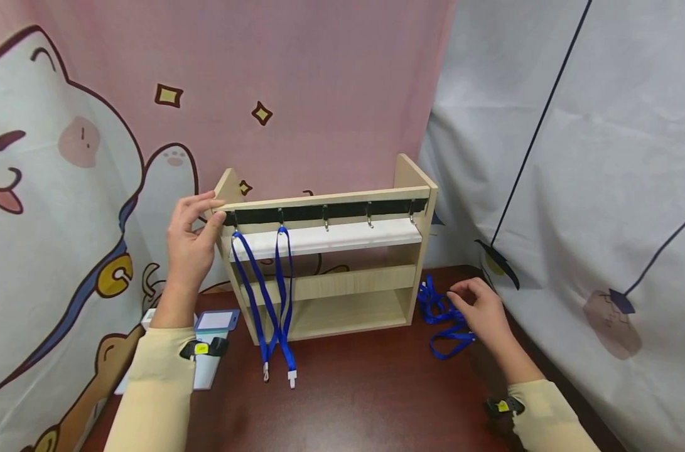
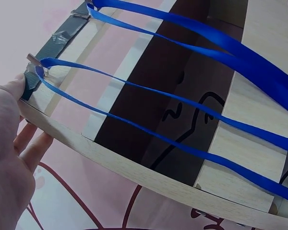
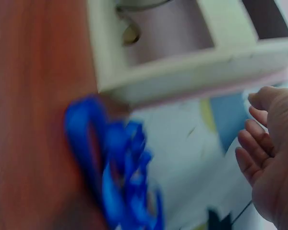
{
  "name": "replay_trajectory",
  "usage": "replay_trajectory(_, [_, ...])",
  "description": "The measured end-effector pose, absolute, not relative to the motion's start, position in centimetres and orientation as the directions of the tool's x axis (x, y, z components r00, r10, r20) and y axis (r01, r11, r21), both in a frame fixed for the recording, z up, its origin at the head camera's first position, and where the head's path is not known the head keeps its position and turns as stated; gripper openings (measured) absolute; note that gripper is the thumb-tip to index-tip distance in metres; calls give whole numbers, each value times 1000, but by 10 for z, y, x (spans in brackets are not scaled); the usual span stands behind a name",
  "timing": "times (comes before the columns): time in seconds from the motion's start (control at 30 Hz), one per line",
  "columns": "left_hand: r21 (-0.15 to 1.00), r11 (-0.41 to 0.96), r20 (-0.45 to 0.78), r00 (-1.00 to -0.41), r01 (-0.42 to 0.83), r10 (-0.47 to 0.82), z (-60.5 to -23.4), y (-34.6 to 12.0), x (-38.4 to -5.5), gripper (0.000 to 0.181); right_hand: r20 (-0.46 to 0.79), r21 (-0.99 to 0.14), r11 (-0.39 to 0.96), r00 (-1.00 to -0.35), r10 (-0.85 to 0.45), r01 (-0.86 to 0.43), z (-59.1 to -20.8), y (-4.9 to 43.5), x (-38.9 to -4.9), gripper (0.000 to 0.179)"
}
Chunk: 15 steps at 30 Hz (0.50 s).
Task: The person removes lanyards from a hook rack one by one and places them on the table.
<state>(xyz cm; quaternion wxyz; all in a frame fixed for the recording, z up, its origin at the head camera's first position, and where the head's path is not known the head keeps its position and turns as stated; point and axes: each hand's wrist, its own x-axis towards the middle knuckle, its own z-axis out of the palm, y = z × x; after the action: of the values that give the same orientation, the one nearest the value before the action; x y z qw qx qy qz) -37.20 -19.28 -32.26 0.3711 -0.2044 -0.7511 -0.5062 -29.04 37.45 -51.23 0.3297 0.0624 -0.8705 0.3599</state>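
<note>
My left hand (image 1: 192, 242) grips the upper left corner of a light wooden shelf rack (image 1: 353, 282). In the left wrist view its thumb lies on the front by the black strip (image 2: 60, 40), with fingers behind the side panel. Two blue lanyards hang from the two leftmost hooks: one lanyard (image 1: 254, 307) at the end and another lanyard (image 1: 290, 270) beside it, their clips dangling in front. My right hand (image 1: 480, 307), fingers loosely bent and holding nothing, hovers beside a pile of blue lanyards (image 1: 432, 307) right of the rack.
Three metal hooks (image 1: 326, 216) on the strip carry no lanyard. Blue-framed badge holders (image 1: 215, 321) lie on the dark red table (image 1: 348, 389), left of the rack and partly behind my left forearm. A printed curtain (image 1: 331, 94) stands close behind and at both sides.
</note>
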Motion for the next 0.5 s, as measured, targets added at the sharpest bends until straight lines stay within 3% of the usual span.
replay_trajectory(0.3, [602, 412, 769, -635, 684, -70, -323, -194, -373, 22, 744, -586, 594, -656, 124, -552, -457, 310, -297, 8])
replay_trajectory(0.5, [600, 414, 771, -633, 685, -70, -322, -193, -374, 22, 826, -507, 496, -561, 47, -705, -423, 263, -293, 10])
